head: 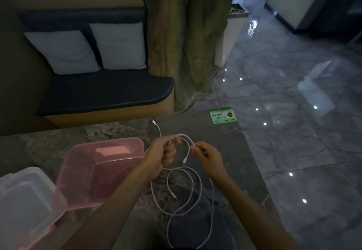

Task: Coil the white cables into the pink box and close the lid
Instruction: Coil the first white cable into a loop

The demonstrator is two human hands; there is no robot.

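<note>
Hands raised above the bench: left hand (163, 152) grips white cables (186, 189), right hand (208, 156) fingers pinch them; pink box (82, 171) open toward the left edge.

I see a translucent pink plastic box (101, 173), smooth white cables (188, 191), a mottled stone-look matt surface (121, 132), and a glossy marble-look floor (284, 112).

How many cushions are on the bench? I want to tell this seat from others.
2: one cushion leans against the backrest at the bench's left, the other cushion stands right beside it. None seem hidden.
</note>
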